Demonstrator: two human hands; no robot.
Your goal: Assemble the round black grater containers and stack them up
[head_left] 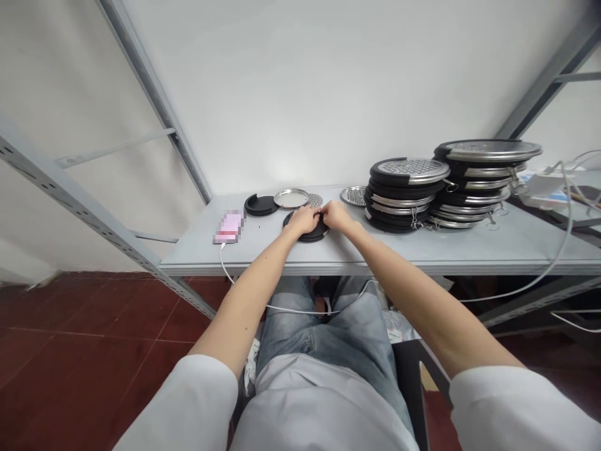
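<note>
Both forearms reach forward, left hand (301, 220) and right hand (336, 215) meeting, grips clamped on a black round disc (310, 234) lying on the steel shelf (263, 249).

Nothing readable here, honestly. The pink rectangular phone (229, 227) lying on the pale grey metal shelf (469, 245) is pixelated out, so anything on it is gone. The stacks of black round discs with steel rims (446, 185) on that shelf show no markings I can make out. The white papers (544, 191) past the shelf's right end have bits of colour, but they're too small to read.
</note>
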